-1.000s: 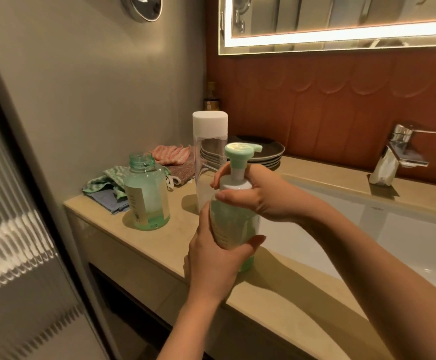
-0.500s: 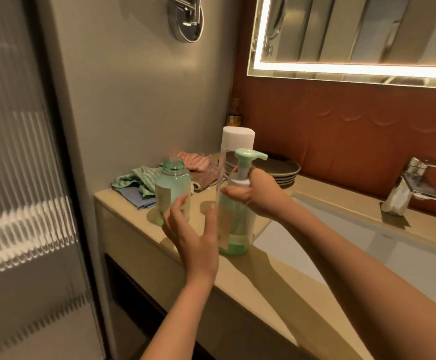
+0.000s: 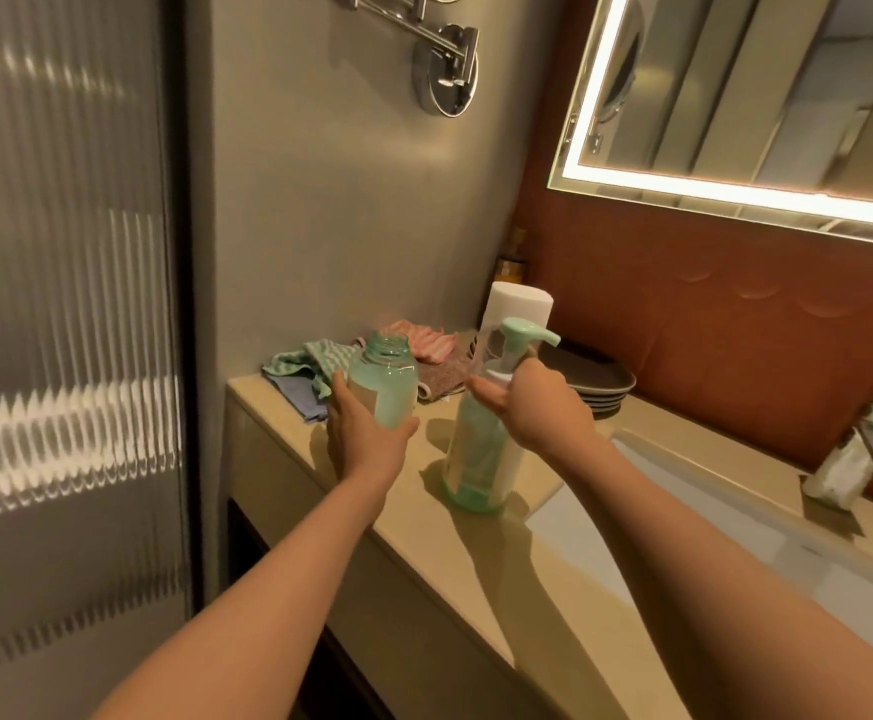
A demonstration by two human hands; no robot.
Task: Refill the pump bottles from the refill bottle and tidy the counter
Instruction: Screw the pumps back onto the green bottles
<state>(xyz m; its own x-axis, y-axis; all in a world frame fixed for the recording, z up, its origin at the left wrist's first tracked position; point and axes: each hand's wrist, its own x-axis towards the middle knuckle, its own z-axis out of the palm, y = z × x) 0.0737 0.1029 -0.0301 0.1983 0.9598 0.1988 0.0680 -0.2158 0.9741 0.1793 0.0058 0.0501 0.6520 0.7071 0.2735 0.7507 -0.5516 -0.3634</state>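
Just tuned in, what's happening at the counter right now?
A person stands at a bathroom counter, working with both hands. The left hand grips the capless green bottle; its base is hidden, so I cannot tell whether it is lifted. The right hand holds the pump bottle round its neck. That bottle stands upright beside the sink, pump head on. Cloths, a white-capped bottle and stacked plates sit behind.

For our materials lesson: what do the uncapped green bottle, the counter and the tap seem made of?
Uncapped green bottle: translucent plastic, perhaps glass; light passes through. Counter: smooth beige stone or imitation; soft sheen. Tap: chromed metal; mirror-like reflections.
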